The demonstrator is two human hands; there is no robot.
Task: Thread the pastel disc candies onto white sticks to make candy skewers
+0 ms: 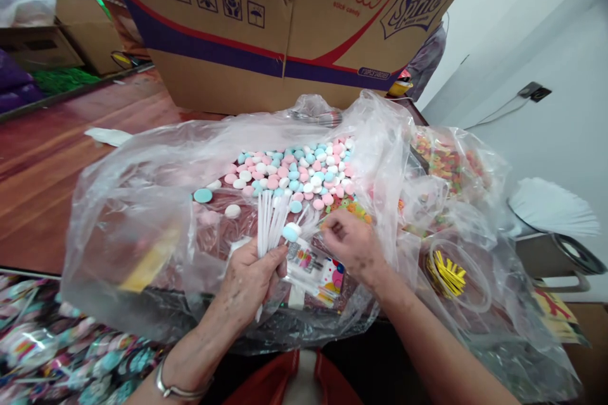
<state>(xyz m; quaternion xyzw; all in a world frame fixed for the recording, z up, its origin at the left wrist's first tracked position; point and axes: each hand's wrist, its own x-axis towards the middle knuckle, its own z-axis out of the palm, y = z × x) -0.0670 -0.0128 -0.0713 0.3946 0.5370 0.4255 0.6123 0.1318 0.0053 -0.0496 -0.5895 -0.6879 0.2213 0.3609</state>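
Across the glossy red-brown wooden table (52, 202) spreads a crinkled, clear plastic sheet (128, 164), thin and limp, probably slippery. Above it, my left grip (251, 272) is closed around a bundle of slim, straight white sticks (266, 221) pointing away from me; I judge them light and fairly stiff, apt to slide against one another, so best held low and squeezed together. My right grip (351, 243) is just beside, fingers curled in; I cannot tell whether anything is pinched there. Beyond lie scattered smooth, rounded pink, white and blue candies (294, 172). Smallest, one domed blue-and-white candy piece (291, 232) sits near my left thumb, likely light and brittle, best taken by its rim.
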